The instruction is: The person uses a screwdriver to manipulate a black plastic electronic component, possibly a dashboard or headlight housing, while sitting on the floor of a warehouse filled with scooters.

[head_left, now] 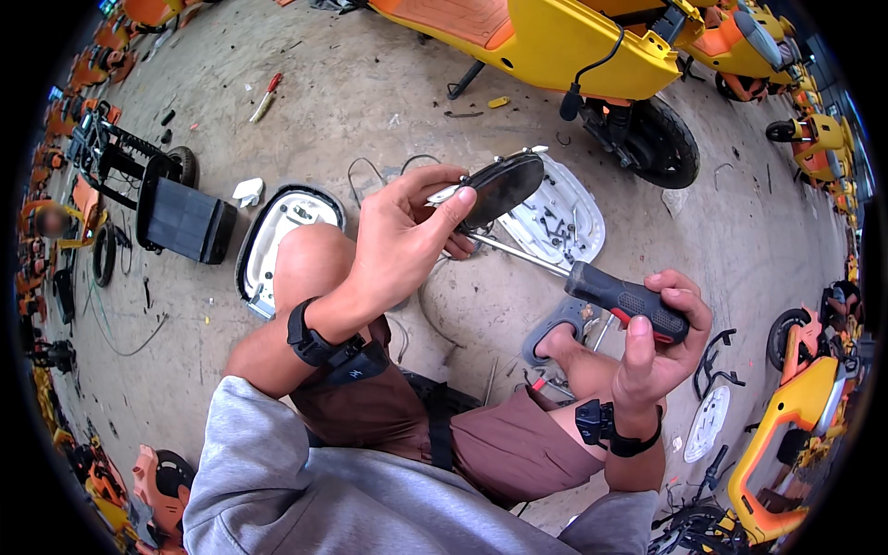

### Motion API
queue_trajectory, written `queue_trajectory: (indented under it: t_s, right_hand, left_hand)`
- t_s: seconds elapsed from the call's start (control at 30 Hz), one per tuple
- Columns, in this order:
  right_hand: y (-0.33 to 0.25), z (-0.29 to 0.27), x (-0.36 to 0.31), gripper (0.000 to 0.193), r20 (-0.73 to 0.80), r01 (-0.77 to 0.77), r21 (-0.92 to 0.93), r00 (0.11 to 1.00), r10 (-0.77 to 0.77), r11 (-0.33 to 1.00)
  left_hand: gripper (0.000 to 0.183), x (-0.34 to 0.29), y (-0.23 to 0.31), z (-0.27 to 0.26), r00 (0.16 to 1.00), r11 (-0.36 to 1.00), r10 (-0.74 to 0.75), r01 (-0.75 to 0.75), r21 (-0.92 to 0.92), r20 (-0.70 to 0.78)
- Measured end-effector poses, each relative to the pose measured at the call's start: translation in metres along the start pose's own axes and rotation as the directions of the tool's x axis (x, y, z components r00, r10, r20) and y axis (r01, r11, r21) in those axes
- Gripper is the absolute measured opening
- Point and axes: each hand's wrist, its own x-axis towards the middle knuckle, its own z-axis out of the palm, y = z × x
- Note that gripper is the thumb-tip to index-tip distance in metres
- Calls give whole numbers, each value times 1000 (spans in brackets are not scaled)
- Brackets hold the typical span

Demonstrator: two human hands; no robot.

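Observation:
My left hand (407,227) grips a dark, flat, rounded part (507,190) with a pale edge and small screw-like studs along its rim, tilted above the floor. In my right hand (668,338) is a screwdriver (627,302) with a thick black handle and a little red on it. Its metal shaft points left toward the underside of the part, near my left fingertips. Whether the tip touches the part is hidden. Below and behind the part, a white shell-shaped panel (585,208) on the floor holds several loose dark screws.
Beside my knee lies a white panel with a black rim (335,205). Further left stands a black box (190,220) on a frame with a wheel. A red-handled tool (268,96) lies on the concrete ahead. A yellow scooter (592,46) stands at the far side; more scooters line the edges.

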Motion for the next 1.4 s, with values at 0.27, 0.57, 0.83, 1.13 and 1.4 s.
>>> queue_trajectory:
  t_s: [0.27,0.57,0.83,1.13,1.4]
  right_hand:
    - [-2,1,0,34,0,-22,41,1000,22,999]
    - [-1,-6,-1,30,-29,-111,-102,994,108,989]
    - [12,51,13,25,319,318,-282,921,-225,905]
    - [13,72,16,23,378,389,-360,892,-248,848]
    - [19,78,16,22,397,444,-339,867,-302,829]
  left_hand:
    - [36,0,-1,-2,1000,1000,18,-18,-9,3]
    - [39,2,1,1,997,985,-67,74,-159,48]
    - [40,0,4,19,980,978,-156,172,-122,126]
    - [38,-1,-2,23,986,992,-121,126,-31,115]
    - [32,-3,0,18,990,994,-104,101,38,97]
